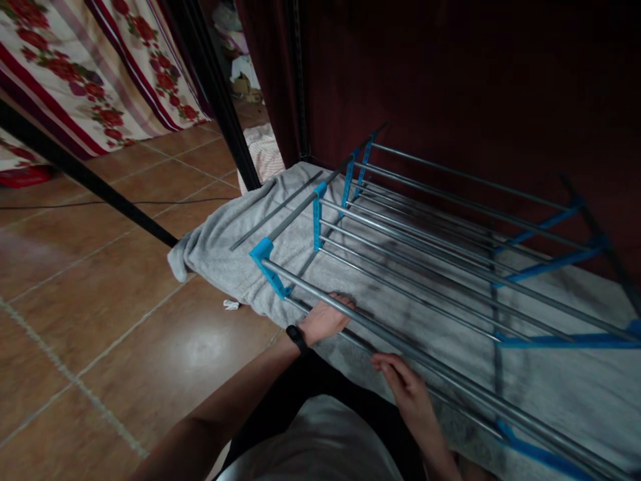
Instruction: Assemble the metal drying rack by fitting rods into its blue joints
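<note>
A shoe rack of grey metal tubes and blue plastic connectors (316,217) lies across the grey blanket (213,227). Its long front tube (425,357) runs over both of my forearms' reach toward the lower right. Passing beneath that tube, my left hand (328,317), with a black band at the wrist, is closed around the lower metal tube (360,342). Farther right, my right hand (400,381) has its fingers curled at the same lower tube, the fingertips partly hidden. A blue corner connector (273,267) joins the tubes left of my left hand.
A loose grey tube (275,210) rests on the blanket beyond the rack's left end. Black frame posts (215,87) stand at the left. Dark red fabric (451,87) hangs behind the rack. A cable (115,203) crosses the tiled floor (150,300) near a floral curtain (90,80).
</note>
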`<act>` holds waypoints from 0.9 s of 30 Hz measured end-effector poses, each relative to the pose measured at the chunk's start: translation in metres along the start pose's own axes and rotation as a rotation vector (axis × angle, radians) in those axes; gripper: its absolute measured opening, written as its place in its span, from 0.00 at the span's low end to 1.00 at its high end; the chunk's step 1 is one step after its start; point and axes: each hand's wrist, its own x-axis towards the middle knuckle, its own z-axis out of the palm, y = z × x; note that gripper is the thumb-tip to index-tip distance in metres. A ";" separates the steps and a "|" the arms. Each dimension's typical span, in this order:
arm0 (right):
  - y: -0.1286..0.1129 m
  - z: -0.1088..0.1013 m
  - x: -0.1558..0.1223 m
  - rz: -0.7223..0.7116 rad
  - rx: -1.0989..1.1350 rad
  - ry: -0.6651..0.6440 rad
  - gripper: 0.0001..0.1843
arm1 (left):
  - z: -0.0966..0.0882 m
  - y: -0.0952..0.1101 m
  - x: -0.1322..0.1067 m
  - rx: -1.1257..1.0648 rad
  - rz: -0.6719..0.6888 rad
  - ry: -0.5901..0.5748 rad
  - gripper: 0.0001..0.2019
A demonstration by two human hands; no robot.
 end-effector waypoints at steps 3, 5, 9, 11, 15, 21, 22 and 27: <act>-0.003 0.004 -0.002 -0.215 -0.193 0.095 0.16 | -0.001 0.001 -0.004 0.034 0.018 0.007 0.13; -0.003 0.006 0.000 -0.368 -0.353 0.162 0.17 | -0.001 0.002 -0.005 0.054 0.027 0.014 0.13; -0.002 0.013 0.013 -0.528 -0.812 0.264 0.21 | 0.002 -0.001 -0.006 0.065 0.050 0.024 0.14; -0.005 0.017 0.019 -0.517 -1.037 0.274 0.21 | 0.003 -0.003 -0.007 0.063 0.072 0.021 0.15; -0.017 0.017 0.026 -0.465 -1.265 0.240 0.20 | 0.003 -0.004 -0.009 0.040 0.097 0.034 0.15; -0.026 0.009 0.031 -0.433 -1.278 0.151 0.23 | -0.002 -0.002 -0.007 -0.022 0.054 0.164 0.15; -0.027 0.010 0.032 -0.412 -1.272 0.155 0.24 | -0.002 -0.002 -0.008 -0.035 0.037 0.215 0.15; -0.049 0.018 0.029 -0.258 -1.232 0.124 0.27 | -0.008 -0.014 -0.031 0.005 -0.079 0.521 0.20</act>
